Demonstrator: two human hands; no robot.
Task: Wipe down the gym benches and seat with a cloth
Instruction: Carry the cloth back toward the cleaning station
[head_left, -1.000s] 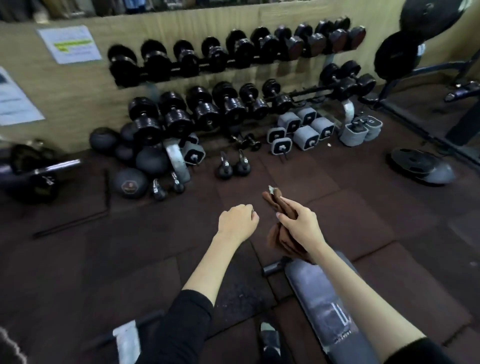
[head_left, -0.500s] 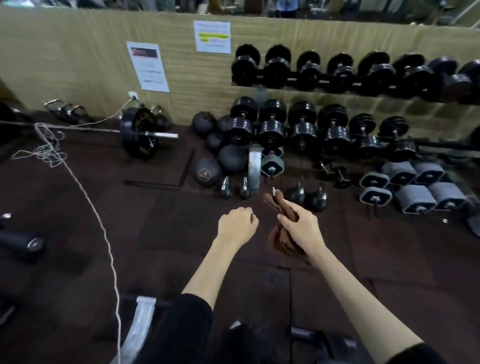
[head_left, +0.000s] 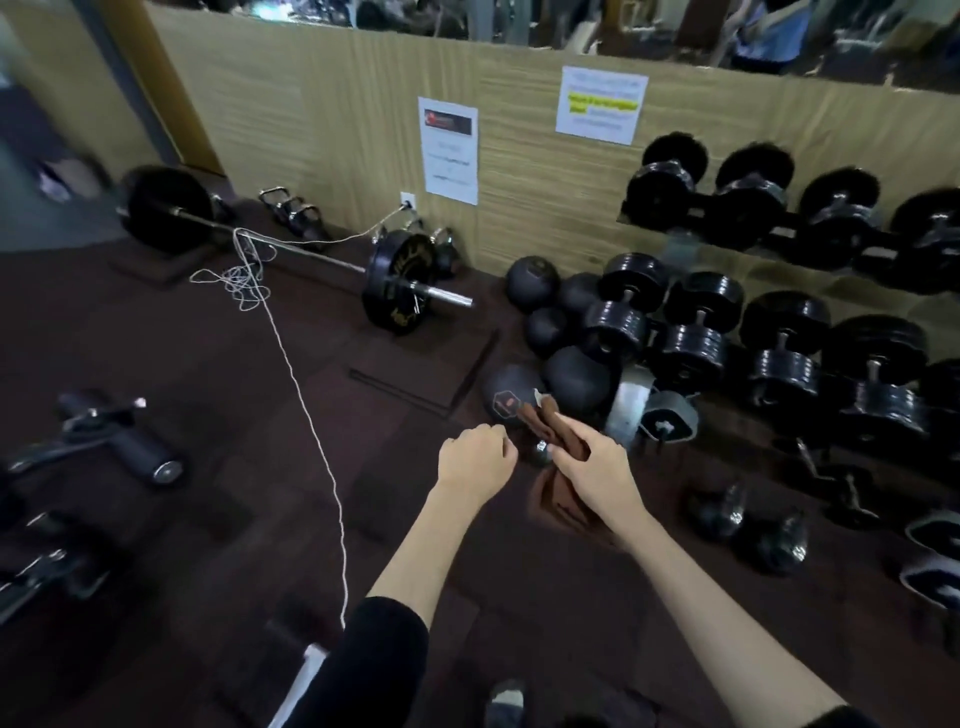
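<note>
Dark rubber floor (head_left: 208, 415) runs up to a wood-grain wall (head_left: 337, 130) with 2 paper notices (head_left: 448, 148) on it. At the right, a 2-tier rack (head_left: 631, 410) holds rows of black dumbbells (head_left: 696, 332), and medicine balls (head_left: 574, 379) are heaped at its near end. A loaded barbell (head_left: 400, 280) lies along the wall on the left, with a white cord (head_left: 306, 405) trailing across the floor towards you.

Your right hand (head_left: 597, 473) has its grip closed round the brown cloth (head_left: 558, 501), bunched in the air above the floor, with folds showing above and below your fingers. Your left hand (head_left: 475, 457) hangs just beside it, its fingers curled on nothing.

1 second ago a grey bench pad lay under your right forearm; it is now out of sight. The barbell and cord have come into view, while both hands keep the same pose.
</note>
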